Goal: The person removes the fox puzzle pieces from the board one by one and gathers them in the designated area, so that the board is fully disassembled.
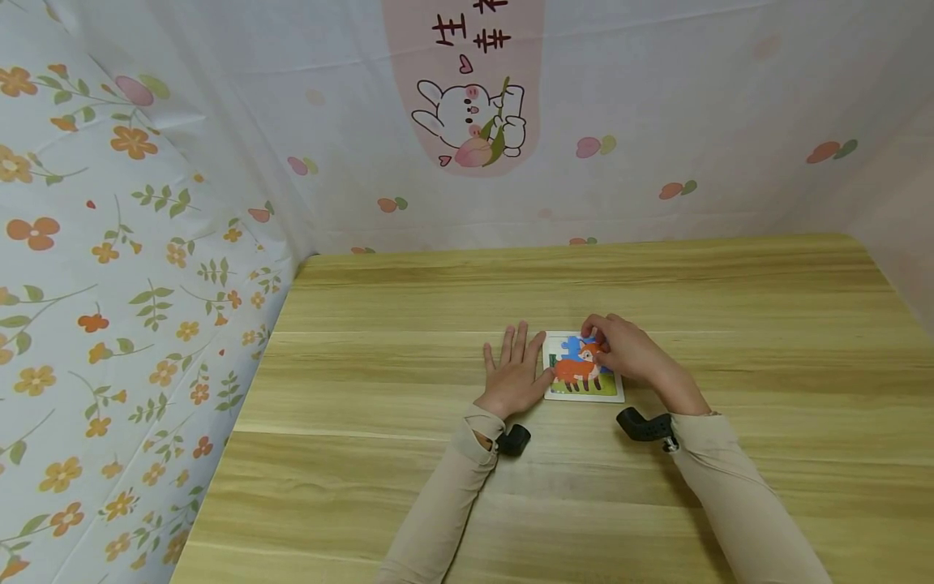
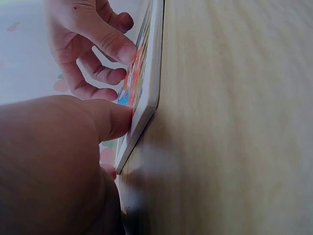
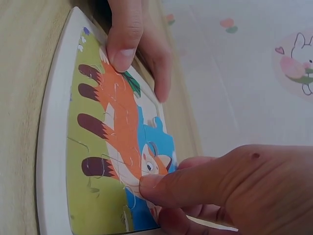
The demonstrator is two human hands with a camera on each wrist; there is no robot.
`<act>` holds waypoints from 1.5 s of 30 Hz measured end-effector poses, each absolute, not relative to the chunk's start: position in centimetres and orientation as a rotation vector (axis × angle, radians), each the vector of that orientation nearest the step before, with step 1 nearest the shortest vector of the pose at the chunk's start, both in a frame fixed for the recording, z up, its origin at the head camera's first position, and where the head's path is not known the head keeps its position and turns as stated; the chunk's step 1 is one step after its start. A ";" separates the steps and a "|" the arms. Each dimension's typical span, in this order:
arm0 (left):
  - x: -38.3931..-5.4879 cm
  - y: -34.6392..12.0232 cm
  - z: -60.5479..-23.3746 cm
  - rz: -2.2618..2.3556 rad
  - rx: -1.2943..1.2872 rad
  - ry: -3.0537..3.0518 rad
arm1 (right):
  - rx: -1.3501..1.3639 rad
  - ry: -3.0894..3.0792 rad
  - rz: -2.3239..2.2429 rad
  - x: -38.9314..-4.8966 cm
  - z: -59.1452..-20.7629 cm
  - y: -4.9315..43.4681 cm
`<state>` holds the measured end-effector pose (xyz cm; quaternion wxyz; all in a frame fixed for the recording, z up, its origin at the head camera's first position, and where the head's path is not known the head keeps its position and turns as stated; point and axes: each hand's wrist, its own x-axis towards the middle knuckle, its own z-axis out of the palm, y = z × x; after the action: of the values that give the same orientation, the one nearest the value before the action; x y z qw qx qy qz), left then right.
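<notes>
A jigsaw puzzle (image 1: 576, 375) of an orange fox lies in a white-rimmed tray (image 3: 53, 122) on the table. Pale tray base shows at its upper left, beside blue pieces (image 3: 161, 139). My left hand (image 1: 513, 380) lies with fingers spread at the tray's left side, its thumb (image 2: 117, 120) on the puzzle's edge near the fox's tail. From the right, my right hand (image 1: 626, 349) reaches over the upper right part. Its thumb (image 3: 159, 190) and curled fingers pinch the puzzle piece (image 3: 152, 165) with the fox's head, partly hidden beneath them.
The wooden table (image 1: 365, 478) stretches around the puzzle on all sides. White cloth (image 1: 657, 97) with printed fruit and a rabbit hangs behind it, and flowered cloth (image 1: 131, 324) hangs at the left. Black wrist mounts (image 1: 642, 425) sit below both hands.
</notes>
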<state>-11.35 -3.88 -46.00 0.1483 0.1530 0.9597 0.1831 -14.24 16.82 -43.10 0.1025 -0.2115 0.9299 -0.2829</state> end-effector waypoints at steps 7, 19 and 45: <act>-11.3 -3.9 -45.9 0.534 0.442 2.762 | -0.622 2.767 -0.825 -14.1 -43.1 16.6; -11.2 -3.9 -46.0 0.538 0.442 2.760 | -0.580 2.740 -0.900 -14.1 -43.3 16.6; -11.4 -4.0 -46.2 0.545 0.450 2.764 | -0.650 2.912 -0.772 -13.9 -43.9 16.2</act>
<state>-11.38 -4.02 -46.17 0.1439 0.1560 0.9588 0.1890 -13.94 16.15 -43.95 0.0296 -0.2108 0.9444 -0.2504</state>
